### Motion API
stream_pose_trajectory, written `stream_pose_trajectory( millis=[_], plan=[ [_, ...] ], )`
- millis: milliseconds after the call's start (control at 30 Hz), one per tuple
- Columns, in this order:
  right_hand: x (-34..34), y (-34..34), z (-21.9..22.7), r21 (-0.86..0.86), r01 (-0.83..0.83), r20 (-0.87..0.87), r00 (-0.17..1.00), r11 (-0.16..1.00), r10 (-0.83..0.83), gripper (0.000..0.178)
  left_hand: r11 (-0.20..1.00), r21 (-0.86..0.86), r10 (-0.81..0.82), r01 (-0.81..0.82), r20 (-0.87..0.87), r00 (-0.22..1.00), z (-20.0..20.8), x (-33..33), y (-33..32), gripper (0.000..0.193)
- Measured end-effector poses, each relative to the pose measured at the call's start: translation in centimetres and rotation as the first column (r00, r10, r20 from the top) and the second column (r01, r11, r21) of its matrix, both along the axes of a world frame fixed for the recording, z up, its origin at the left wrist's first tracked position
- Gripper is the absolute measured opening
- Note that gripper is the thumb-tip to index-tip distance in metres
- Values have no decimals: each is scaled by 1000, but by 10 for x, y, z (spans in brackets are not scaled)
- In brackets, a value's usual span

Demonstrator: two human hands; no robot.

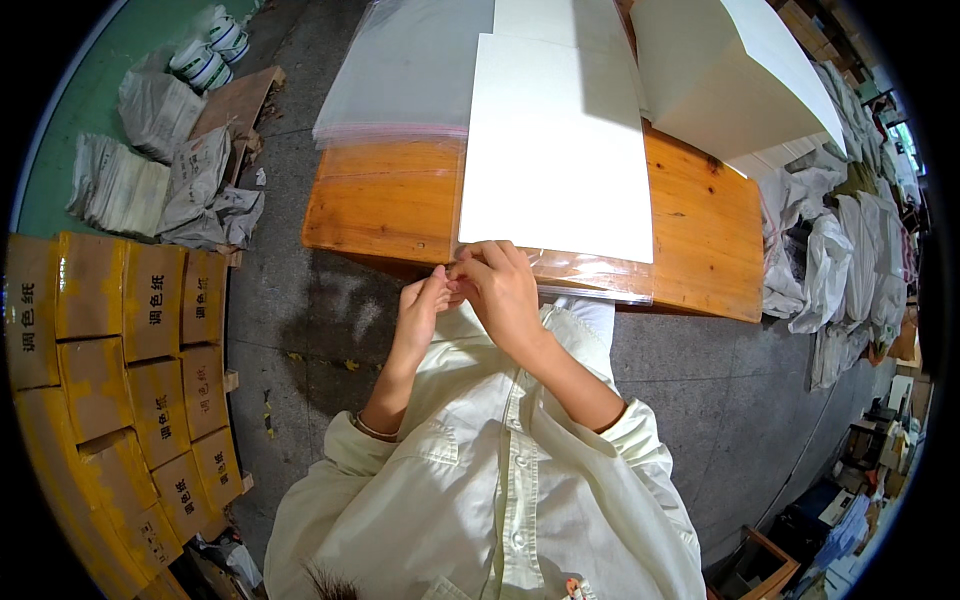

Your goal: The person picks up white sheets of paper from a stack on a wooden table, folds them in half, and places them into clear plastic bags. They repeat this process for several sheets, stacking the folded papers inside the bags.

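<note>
A stack of white paper sheets (pixel 556 150) lies inside a clear plastic bag (pixel 590 274) on the wooden table (pixel 385 205). The bag's flap reaches past the paper and over the table's near edge. At the flap's near left corner, my left hand (pixel 418 312) is closed in a pinch. My right hand (pixel 502 300) bends over the same corner, thumb and fingers pressed together, its fingertips meeting those of the left. Both appear to grip the bag's corner, though my fingers hide the exact spot.
Flat clear bags (pixel 395 75) are piled at the table's far left. A tall stack of white board (pixel 725 75) stands at the far right. Taped cardboard cartons (pixel 155 385) are stacked on the left, and crumpled pale sacks (pixel 835 245) lie along the right.
</note>
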State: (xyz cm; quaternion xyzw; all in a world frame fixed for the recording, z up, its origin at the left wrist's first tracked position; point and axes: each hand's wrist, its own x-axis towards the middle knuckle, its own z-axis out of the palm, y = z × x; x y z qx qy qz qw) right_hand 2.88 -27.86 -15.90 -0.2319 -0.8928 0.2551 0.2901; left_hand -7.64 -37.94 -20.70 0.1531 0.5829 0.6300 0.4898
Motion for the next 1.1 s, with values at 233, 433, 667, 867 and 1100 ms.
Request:
stream_pose_trajectory(
  millis=[233, 433, 667, 867, 1100],
  plan=[
    [-4, -2, -6, 13, 20, 95, 995, 1000, -21, 13, 997, -9, -70, 71, 106, 992, -2, -9, 5, 34],
    [3, -5, -6, 32, -16, 34, 999, 999, 15, 15, 992, -3, -130, 130, -9, 992, -1, -13, 7, 28],
    [16, -1, -5, 62, -38, 33, 999, 997, 36, 11, 995, 6, -98, 98, -55, 994, 7, 0, 12, 27],
    [29, -11, 5, 35, -192, 101, 977, 981, 188, 6, 998, -54, -36, 30, -114, 993, 13, -11, 14, 31],
    [239, 32, 29, -571, 198, 251, 966, 796, -61, 16, 960, -207, -224, 189, -163, 961, 30, -27, 1, 37]
  ],
)
